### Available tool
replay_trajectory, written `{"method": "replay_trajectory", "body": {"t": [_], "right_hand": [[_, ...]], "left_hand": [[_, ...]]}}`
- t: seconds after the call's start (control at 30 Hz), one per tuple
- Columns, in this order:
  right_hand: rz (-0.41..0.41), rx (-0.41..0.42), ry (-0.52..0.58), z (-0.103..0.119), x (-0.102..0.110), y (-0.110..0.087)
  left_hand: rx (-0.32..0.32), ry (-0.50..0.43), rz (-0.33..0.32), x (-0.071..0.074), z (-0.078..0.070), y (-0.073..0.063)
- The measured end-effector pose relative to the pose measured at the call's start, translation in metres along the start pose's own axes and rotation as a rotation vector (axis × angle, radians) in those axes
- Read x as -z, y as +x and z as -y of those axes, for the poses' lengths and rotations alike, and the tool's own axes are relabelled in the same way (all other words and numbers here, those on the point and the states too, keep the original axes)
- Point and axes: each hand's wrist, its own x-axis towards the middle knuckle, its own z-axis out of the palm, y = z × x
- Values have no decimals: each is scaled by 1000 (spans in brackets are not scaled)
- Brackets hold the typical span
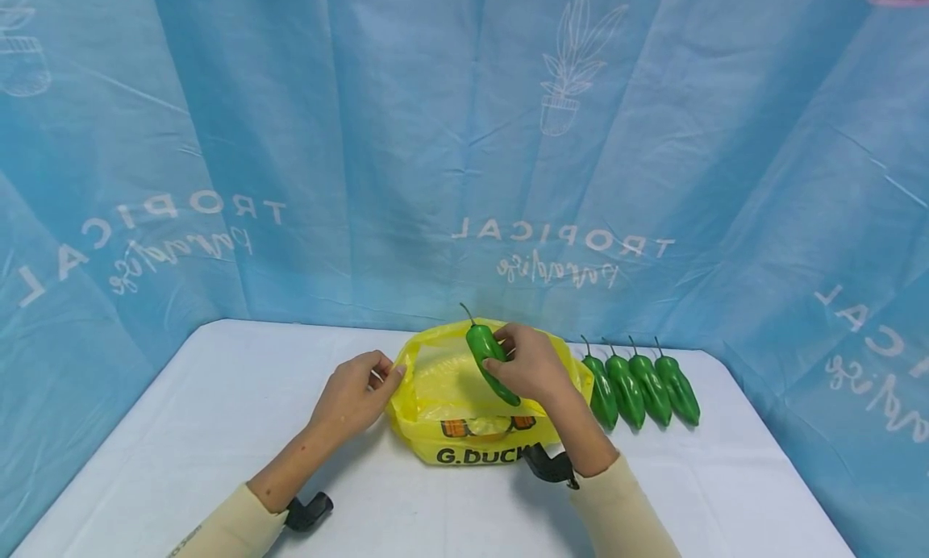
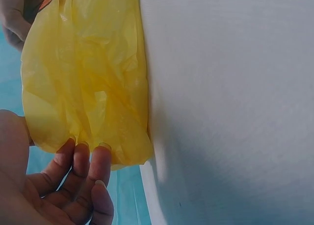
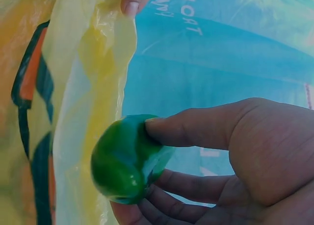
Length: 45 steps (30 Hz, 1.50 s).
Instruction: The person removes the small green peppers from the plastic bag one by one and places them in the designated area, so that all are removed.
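Note:
A yellow plastic bag (image 1: 428, 429) printed "G.DUCK" stands on the table with its mouth open upward. My left hand (image 1: 357, 393) pinches the left edge of its mouth; in the left wrist view the fingertips (image 2: 100, 154) press against the outside of the yellow plastic. Between thumb and fingers, my right hand (image 1: 533, 364) holds a green chili pepper (image 1: 485, 350) over the bag's opening, stem pointing up and to the left. The right wrist view shows this pepper end-on, close by the bag's rim (image 3: 110, 53).
Several more green peppers (image 1: 627, 389) lie in a row right of the bag, stems away from me, the nearest partly behind the bag. The white table (image 1: 239, 397) ends at a blue printed curtain (image 1: 406, 179) at the back and sides.

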Motion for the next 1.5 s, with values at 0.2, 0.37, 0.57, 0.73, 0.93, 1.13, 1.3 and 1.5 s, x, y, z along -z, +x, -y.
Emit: {"method": "replay_trajectory", "body": {"t": [0.2, 0.37, 0.57, 0.73, 0.93, 1.13, 1.3, 1.5], "right_hand": [[-50, -24, -2, -8, 1, -2], [-109, -25, -10, -13, 3, -4], [-192, 25, -7, -24, 6, -10], [-241, 68, 2, -33, 12, -16], [-275, 83, 21, -45, 18, -28], [-313, 92, 11, -57, 29, -36], [-334, 63, -44, -73, 36, -41], [-371, 39, -89, -87, 49, -47]], "left_hand": [[-16, -6, 2, -1, 0, 2], [-22, -3, -2, -1, 1, 2], [-17, -8, -8, -1, 2, 0], [-5, -7, -7, -2, 2, 1], [11, -6, -3, -2, 2, 1], [13, -13, -3, -1, 2, 1], [1, -9, -6, 0, 2, 0], [-7, -5, -8, 0, 2, 0]]}}
